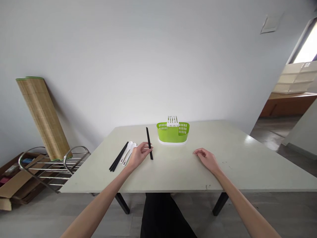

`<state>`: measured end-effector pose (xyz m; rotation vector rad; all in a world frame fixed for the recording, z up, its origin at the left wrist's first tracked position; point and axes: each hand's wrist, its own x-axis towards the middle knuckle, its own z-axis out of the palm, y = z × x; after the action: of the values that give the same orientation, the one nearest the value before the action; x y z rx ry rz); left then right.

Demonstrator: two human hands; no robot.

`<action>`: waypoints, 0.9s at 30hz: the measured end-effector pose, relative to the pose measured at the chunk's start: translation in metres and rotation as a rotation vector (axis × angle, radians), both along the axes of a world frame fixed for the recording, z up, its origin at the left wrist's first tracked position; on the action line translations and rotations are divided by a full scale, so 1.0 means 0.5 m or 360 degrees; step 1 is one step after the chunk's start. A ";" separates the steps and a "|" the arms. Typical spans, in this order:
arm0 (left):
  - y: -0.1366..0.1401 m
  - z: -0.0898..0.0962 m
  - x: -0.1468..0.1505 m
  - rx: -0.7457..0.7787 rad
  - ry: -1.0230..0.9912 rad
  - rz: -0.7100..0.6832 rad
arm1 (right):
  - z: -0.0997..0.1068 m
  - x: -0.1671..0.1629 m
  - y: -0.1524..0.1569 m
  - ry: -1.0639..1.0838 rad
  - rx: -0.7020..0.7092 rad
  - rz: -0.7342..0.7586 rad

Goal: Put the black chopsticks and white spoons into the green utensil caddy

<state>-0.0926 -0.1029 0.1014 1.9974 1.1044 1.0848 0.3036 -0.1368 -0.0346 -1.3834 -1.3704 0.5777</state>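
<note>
My left hand (138,154) pinches a black chopstick (149,142) near its lower end, the stick slanting up and away over the pale table (173,172). Just left of that hand lie more black chopsticks (118,156) and white plastic spoons (128,151) flat on the table. A green cutlery basket (172,132) with a white base and a white slotted insert stands behind, a little right of the held chopstick. My right hand (206,158) rests palm down on the table with its fingers loosely curled, holding nothing.
A rolled bamboo mat (43,117) leans on the wall at the left, over a metal wire rack (53,163) and cardboard boxes (15,185) on the floor. A doorway (294,109) opens at the right. The table's near edge is just in front of me.
</note>
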 end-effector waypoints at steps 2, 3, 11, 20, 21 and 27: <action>-0.003 0.002 0.002 0.0011 0.0009 0.0026 | 0.000 0.000 0.000 0.0000 -0.0003 -0.0001; -0.004 0.003 0.003 0.0018 0.0015 0.0043 | 0.000 0.001 0.001 0.0000 -0.0005 -0.0003; 0.003 0.007 0.008 0.0040 -0.0004 0.0077 | -0.001 0.001 0.002 0.0007 0.0004 0.0008; 0.001 0.020 0.016 0.0041 -0.0128 0.0147 | 0.001 0.001 0.000 0.0007 0.0007 0.0020; 0.002 0.021 0.017 0.0040 -0.0129 0.0150 | 0.001 0.001 0.000 0.0007 0.0007 0.0021; 0.004 0.026 0.023 0.0048 -0.0137 0.0174 | 0.000 0.001 0.000 0.0003 0.0010 0.0022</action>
<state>-0.0812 -0.1008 0.1143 1.9132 1.1693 1.2388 0.3042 -0.1369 -0.0344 -1.3692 -1.3804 0.5832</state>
